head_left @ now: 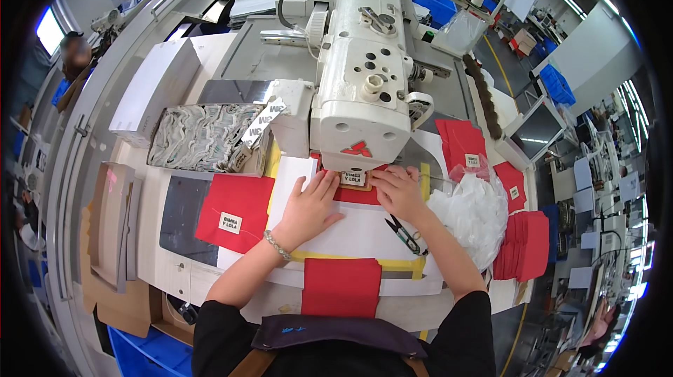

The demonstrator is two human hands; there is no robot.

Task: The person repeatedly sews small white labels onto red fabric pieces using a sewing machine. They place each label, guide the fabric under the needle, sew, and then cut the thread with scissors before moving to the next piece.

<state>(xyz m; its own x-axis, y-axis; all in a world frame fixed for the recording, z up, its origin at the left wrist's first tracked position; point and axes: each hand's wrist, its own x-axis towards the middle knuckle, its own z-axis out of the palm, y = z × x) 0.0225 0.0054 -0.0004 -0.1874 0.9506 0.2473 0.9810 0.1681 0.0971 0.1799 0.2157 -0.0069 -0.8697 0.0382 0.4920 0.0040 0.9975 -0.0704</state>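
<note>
Beneath the head of a white sewing machine (363, 90) lies a red fabric piece (357, 195). A small pale label (353, 178) with dark print sits on it, inside a brownish frame. My left hand (310, 210) rests flat to the left of the label, fingers stretched out and tips at the red fabric. From the other side, my right hand (401, 193) presses its fingertips at the label's right edge, the fingers only slightly bent. Thread snips (404, 235) lie on the white sheet (350, 228) below my right hand.
On the left are a labelled red piece (235, 213), a box of packed label strips (203, 137) and an open cardboard tray (112, 226). A red piece (341, 286) hangs at the front edge. A crumpled white plastic bag (471, 212) and a red stack (520, 246) occupy the right.
</note>
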